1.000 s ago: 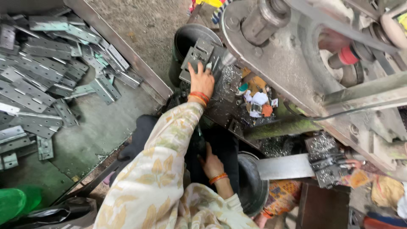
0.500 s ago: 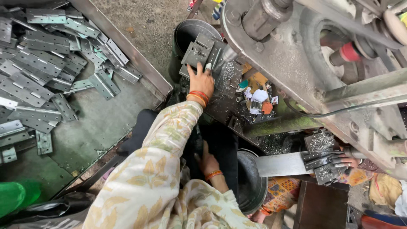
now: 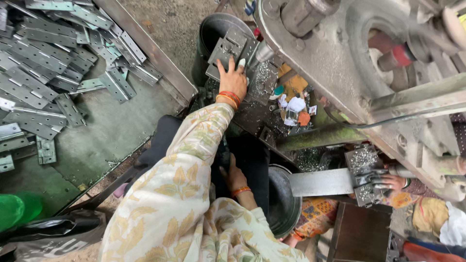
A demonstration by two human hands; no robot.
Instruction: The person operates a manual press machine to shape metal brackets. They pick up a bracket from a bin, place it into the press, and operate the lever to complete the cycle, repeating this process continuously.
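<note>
Head view: our left hand (image 3: 234,80), fingers spread, presses on hinge plates (image 3: 230,48) stacked atop the black bin (image 3: 213,30) w/ right hand (image 3: 233,177) low, fingers loosely curled & empty, so the stack could slip.

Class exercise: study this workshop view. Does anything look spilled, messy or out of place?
Yes. Metal shavings lie scattered over the machine bed beside the left hand, with crumpled scraps among them. Flat hinge plates lie heaped loosely on the tray, not stacked.
</note>
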